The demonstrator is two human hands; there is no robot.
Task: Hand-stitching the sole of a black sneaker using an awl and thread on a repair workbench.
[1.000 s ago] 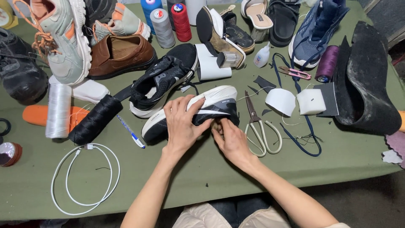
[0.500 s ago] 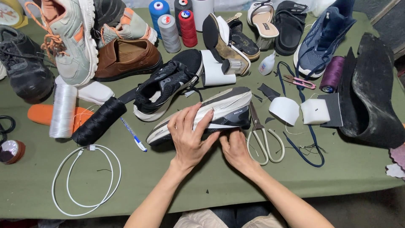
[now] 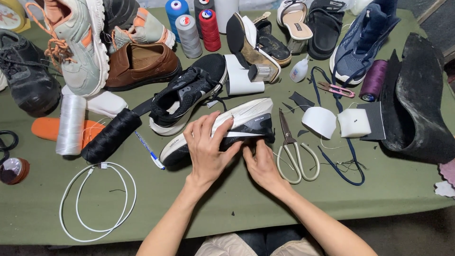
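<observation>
Nearest the camera, a white cable [image 3: 97, 201] lies coiled on the green table [image 3: 388, 189]. Just beyond it, the left hand [image 3: 208, 151] lies spread over the middle of a black and white sneaker [image 3: 222, 130] that rests on its side, fingers [image 3: 201, 130] wrapped over the sole. The right hand [image 3: 260, 163] touches the shoe's dark heel from below, fingers curled against it. Scissors [image 3: 294, 151] lie just right of the hands, a pen [image 3: 150, 151] just left. Farther back sit a second black sneaker [image 3: 189, 92], a brown shoe [image 3: 140, 64], thread spools [image 3: 189, 33] and sandals [image 3: 296, 21]. No boxes or bins show.
</observation>
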